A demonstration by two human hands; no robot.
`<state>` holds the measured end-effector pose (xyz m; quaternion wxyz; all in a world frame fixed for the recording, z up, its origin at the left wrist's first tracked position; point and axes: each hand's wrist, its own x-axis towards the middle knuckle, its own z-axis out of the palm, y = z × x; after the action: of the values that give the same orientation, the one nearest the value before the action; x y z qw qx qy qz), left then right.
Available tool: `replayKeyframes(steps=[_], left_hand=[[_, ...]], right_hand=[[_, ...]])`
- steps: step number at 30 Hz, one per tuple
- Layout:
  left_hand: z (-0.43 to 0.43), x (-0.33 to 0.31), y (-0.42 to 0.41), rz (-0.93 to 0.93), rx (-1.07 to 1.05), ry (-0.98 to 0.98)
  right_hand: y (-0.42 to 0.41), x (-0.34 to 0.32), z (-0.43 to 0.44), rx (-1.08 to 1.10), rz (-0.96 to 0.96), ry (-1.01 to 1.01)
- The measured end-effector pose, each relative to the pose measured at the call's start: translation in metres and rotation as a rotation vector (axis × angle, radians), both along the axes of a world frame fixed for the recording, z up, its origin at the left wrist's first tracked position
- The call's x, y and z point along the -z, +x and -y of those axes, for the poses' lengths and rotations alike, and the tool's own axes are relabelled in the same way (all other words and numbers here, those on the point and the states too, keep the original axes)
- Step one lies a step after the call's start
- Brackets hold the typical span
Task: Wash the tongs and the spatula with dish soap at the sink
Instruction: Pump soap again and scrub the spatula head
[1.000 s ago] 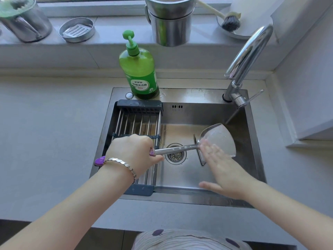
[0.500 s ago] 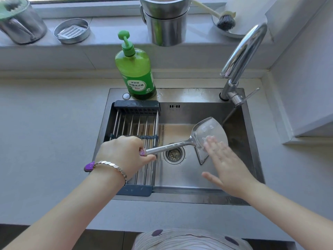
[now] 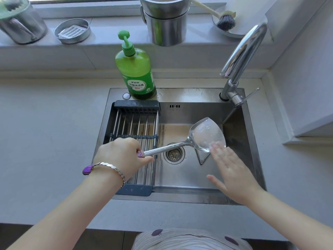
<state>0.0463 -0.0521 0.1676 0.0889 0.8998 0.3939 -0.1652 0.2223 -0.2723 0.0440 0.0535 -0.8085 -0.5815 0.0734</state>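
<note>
My left hand (image 3: 122,156) grips the purple handle of a steel spatula (image 3: 207,136), held level over the sink (image 3: 180,177). The blade is soapy, with small bubbles on it, and hangs above the right side of the basin. My right hand (image 3: 232,172) is flat with straight fingers, and its fingertips touch the blade's near edge. Under the blade, metal tongs (image 3: 202,157) lie on the sink bottom, mostly hidden. A green dish soap pump bottle (image 3: 137,69) stands on the sink's back rim.
A black-framed drying rack (image 3: 135,127) spans the left part of the sink. The drain (image 3: 173,154) sits mid-basin. A chrome faucet (image 3: 241,56) rises at the back right. Steel pots (image 3: 165,20), a round tin (image 3: 72,31) and a dish brush (image 3: 225,19) sit on the windowsill.
The spatula blade has risen slightly and my right hand has slid across it, toward its near right edge. My left hand keeps its grip on the handle.
</note>
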Motion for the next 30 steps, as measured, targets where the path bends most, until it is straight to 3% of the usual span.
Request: replayKeyframes(steps=[2,7,9,12,18,20,23,26,30], left_hand=[[0.000,0.000,0.000,-0.011,0.021,0.018],[0.002,-0.003,-0.003,-0.043,0.104,0.106],[0.003,-0.005,-0.003,-0.067,0.175,0.142],[0.007,-0.008,0.000,-0.076,0.266,0.156],[0.012,-0.012,0.000,-0.053,0.292,0.133],[0.011,-0.013,-0.003,-0.046,0.279,0.140],[0.008,-0.015,-0.005,-0.050,0.223,0.101],[0.008,-0.014,-0.004,-0.065,0.198,0.058],[0.012,-0.011,0.002,-0.109,0.243,0.052]], right_hand=[[0.006,0.001,0.003,-0.037,-0.017,-0.069],[0.048,-0.021,-0.003,0.395,-0.322,0.121],[0.057,-0.036,-0.018,0.370,-0.496,0.113],[0.063,-0.058,-0.045,0.167,-0.626,-0.108],[0.047,-0.064,-0.073,0.004,-0.317,-0.340],[0.045,-0.059,-0.078,0.041,-0.340,-0.294],[0.053,-0.056,-0.078,0.168,-0.562,-0.168],[0.054,-0.061,-0.074,0.099,-0.628,-0.185],[0.039,-0.062,-0.066,-0.068,-0.354,-0.393]])
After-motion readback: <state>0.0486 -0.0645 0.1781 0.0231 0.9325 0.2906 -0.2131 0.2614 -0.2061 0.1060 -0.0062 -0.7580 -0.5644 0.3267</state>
